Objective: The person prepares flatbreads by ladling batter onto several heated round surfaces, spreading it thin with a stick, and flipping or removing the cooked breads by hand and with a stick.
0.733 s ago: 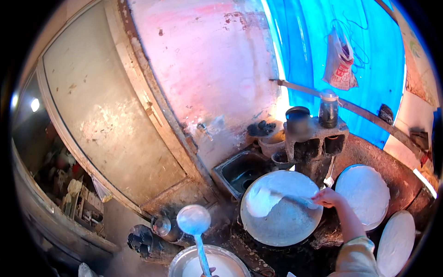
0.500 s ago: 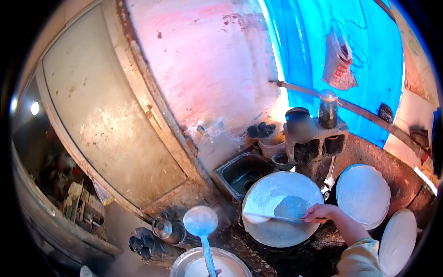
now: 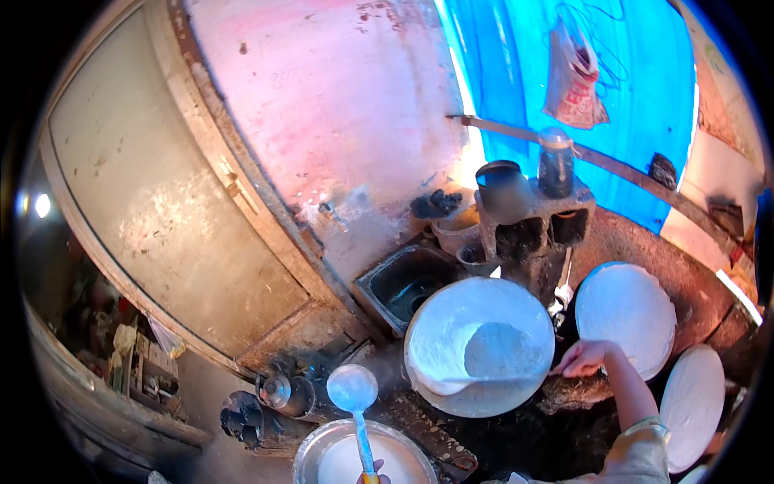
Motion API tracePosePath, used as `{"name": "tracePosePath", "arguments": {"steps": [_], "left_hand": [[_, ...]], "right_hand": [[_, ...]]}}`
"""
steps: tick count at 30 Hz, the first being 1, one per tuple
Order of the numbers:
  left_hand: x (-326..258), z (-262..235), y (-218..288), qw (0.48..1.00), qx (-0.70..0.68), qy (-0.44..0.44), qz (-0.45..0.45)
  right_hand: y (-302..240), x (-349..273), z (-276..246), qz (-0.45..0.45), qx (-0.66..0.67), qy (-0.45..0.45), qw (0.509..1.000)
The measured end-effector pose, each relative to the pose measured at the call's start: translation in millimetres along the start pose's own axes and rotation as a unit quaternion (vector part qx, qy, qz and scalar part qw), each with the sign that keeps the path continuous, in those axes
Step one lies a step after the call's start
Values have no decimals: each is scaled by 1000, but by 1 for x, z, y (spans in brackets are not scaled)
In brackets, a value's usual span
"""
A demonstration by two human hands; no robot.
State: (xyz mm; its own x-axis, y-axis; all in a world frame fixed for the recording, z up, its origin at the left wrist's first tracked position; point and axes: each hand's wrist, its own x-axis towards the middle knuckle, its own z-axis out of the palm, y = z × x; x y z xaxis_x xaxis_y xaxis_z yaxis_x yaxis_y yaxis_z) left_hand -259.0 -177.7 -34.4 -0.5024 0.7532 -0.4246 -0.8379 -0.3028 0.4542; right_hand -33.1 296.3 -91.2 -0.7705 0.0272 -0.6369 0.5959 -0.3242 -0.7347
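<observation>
My right hand (image 3: 584, 359) is closed on the thin handle of a spatula (image 3: 445, 385), to the right of a large round pan (image 3: 428, 300). The spatula's white-coated end lies against the pan's lower left inside. White batter (image 3: 435, 351) coats part of the pan, beside a greyer round patch. At the lower edge my left hand (image 3: 376, 476), mostly cut off, grips the yellow end of a long-handled ladle (image 3: 352, 389). The ladle's white-coated bowl is above the far rim of a metal pot (image 3: 306, 448) of white batter.
White-coated round discs, one upper right (image 3: 627, 319) and another lower right (image 3: 695, 407), flank my right arm. Behind the pan are a dark sink (image 3: 379, 286) and a block stand (image 3: 536, 214) with a jar (image 3: 556, 165). Dark metal cylinders (image 3: 286, 395) stand left of the pot.
My right hand has moved right and slightly down, drawing the spatula along the pan's lower side. The ladle is a little lower, and more of my left hand shows. The whole view has shifted.
</observation>
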Motion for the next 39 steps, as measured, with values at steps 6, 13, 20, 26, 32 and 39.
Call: {"name": "tracePosePath", "arguments": {"steps": [6,13,20,26,32,39], "left_hand": [[6,7,6,978,-163,-103,-84],[-35,-34,28,987,-125,-92,-40],[-69,-63,50,994,-93,-44,-30],[-88,-109,65,993,-100,-49,-44],[-103,-120,74,998,-55,-27,1],[-72,-136,57,988,-96,-93,-76]], "right_hand": [[-13,49,56,-108,107,274,950],[10,57,149,-93,60,157,981],[-6,188,328,-212,232,225,922],[59,183,374,-157,332,344,864],[72,142,361,-200,315,461,805],[114,184,339,-179,161,473,847]]}}
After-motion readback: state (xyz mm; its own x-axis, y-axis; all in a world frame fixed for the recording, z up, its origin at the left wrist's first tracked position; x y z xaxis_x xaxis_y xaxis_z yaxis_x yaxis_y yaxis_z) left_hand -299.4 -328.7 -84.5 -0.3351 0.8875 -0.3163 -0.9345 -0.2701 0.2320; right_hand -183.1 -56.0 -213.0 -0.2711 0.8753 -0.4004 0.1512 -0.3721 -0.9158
